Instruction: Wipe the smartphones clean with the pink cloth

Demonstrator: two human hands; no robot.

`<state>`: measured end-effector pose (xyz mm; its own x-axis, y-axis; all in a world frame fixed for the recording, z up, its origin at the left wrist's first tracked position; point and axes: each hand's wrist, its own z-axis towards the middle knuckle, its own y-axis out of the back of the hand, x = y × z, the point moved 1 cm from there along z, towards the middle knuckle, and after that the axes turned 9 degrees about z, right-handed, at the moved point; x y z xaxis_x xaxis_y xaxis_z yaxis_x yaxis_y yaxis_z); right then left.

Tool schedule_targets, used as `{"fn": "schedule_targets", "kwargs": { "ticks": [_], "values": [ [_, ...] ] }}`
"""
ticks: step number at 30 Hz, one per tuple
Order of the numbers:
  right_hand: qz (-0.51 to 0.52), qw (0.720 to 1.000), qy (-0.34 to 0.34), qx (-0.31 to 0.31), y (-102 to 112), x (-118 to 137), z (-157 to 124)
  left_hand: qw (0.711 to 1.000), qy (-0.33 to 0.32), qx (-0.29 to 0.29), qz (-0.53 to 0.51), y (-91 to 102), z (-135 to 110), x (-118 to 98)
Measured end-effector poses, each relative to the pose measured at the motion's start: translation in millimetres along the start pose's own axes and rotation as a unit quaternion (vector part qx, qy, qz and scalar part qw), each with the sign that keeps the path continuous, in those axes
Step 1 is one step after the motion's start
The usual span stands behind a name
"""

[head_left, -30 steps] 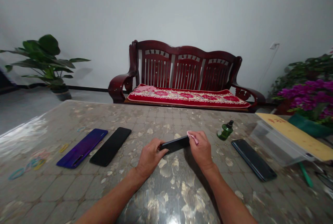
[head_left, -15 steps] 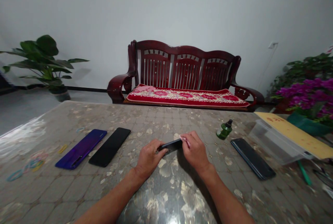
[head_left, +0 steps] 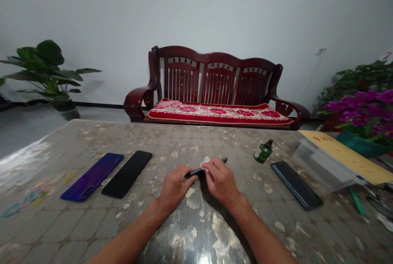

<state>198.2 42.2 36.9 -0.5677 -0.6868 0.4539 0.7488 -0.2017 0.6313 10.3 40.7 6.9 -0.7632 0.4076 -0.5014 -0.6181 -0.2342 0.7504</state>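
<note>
A dark phone (head_left: pixel 193 172) is held up edge-on over the middle of the table. My left hand (head_left: pixel 176 182) grips its left end between thumb and fingers. My right hand (head_left: pixel 221 179) pinches a small pale pink cloth (head_left: pixel 204 166) against the phone's edge, covering much of its right half. To the left lie a black phone (head_left: pixel 127 174) and a blue-purple phone (head_left: pixel 92 176), side by side. Another dark phone (head_left: pixel 296 185) rests on the right, near a small green spray bottle (head_left: pixel 263 152) that stands upright.
Colourful rubber bands (head_left: pixel 36 195) lie at the table's left. At the right stands a clear plastic box (head_left: pixel 327 170) with a yellow board (head_left: pixel 346 155) on top, beside a green-handled tool (head_left: pixel 356 200) and purple flowers (head_left: pixel 365 110). Beyond the patterned table (head_left: pixel 172 137) is a wooden bench (head_left: pixel 215 73).
My right hand has slid left along the phone with the cloth, so the phone's right tip now shows beyond my fingers. My left hand keeps its hold; the view has shifted slightly.
</note>
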Motion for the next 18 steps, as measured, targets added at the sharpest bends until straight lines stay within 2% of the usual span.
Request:
{"fn": "schedule_targets", "kwargs": {
  "ticks": [5,8,12,15,18],
  "values": [
    [0.016,0.989,-0.115,-0.096,26.4,-48.7,-5.5,1.000,0.012,0.013,-0.003,1.7,1.0,1.5],
    [0.083,0.969,-0.176,-0.149,26.5,-70.7,-9.5,1.000,0.020,0.019,-0.007,1.2,1.1,1.6],
    [0.222,0.911,-0.287,-0.194,14.5,-86.7,-13.0,0.999,0.028,0.012,-0.012,0.0,1.7,2.4],
    [0.324,0.859,-0.356,-0.175,9.4,-90.1,-14.8,0.999,0.027,0.012,-0.018,0.1,2.4,2.7],
    [0.382,0.827,-0.383,-0.153,11.3,-88.8,-16.2,0.999,0.029,0.020,-0.018,-0.4,2.8,3.7]
  ]
}}
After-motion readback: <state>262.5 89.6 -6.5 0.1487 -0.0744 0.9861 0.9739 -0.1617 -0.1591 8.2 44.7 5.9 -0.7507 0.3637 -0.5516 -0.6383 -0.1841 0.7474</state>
